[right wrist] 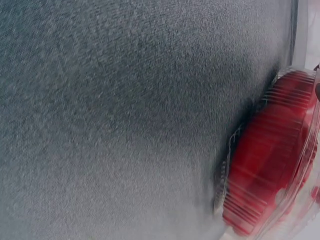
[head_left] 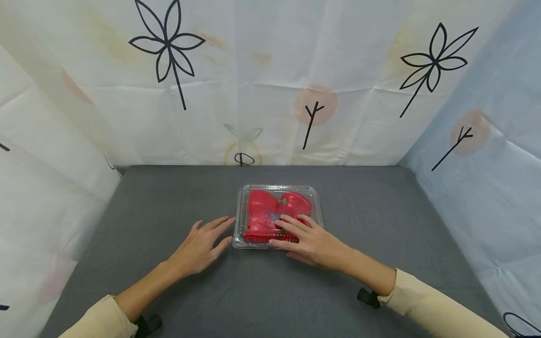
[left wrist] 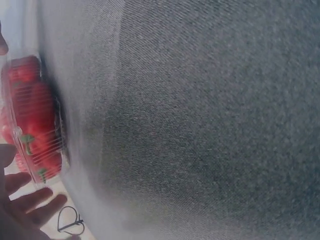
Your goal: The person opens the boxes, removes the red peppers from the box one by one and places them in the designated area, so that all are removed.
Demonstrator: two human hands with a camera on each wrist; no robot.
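A clear plastic clamshell box (head_left: 239, 224) lies on the grey table, packed with red bell peppers (head_left: 263, 202). Green stems show on some peppers in the left wrist view, through the ribbed side of the box. My left hand (head_left: 202, 248) is just left of the box, fingers extended and fingertips right at its left edge. Over the front right part of the lid, my right hand (head_left: 314, 244) spreads its fingers, covering some of the peppers from above. In the right wrist view the box with its peppers (right wrist: 267, 150) appears blurred at the right edge.
The grey cloth-covered table (head_left: 359, 202) extends around the box on all sides. A white printed curtain (head_left: 270, 70) hangs behind its back edge, and more fabric hangs at the left and right (head_left: 498, 188). Black straps with small devices (head_left: 368, 297) sit at both wrists.
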